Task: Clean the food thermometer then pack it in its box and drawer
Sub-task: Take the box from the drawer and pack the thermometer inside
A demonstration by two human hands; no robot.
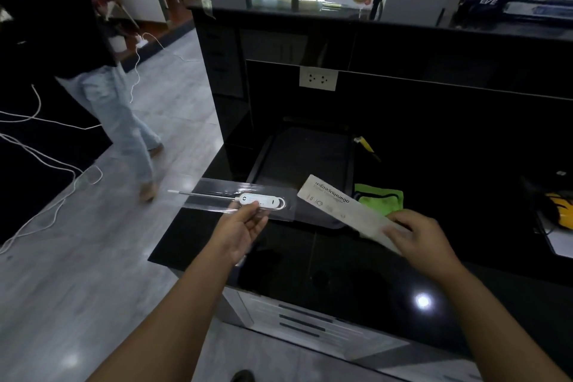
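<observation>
My left hand (245, 226) holds a clear plastic tray (217, 187) with the white food thermometer (262, 200) lying in it, its thin metal probe pointing left past the counter's edge. My right hand (418, 237) grips one end of the long white cardboard box (338, 203), which slants up toward the tray. The box's open end is close to the tray's right end but apart from it. Under the box a green cloth (379, 197) lies on the black counter (310, 260).
A dark tray or board (307, 152) lies on the counter behind my hands. A yellow-handled tool (366, 146) and a yellow-black object (558, 208) sit to the right. A wall socket (317, 79) is above. A person (124, 121) walks across the floor, left, among white cables (46, 170).
</observation>
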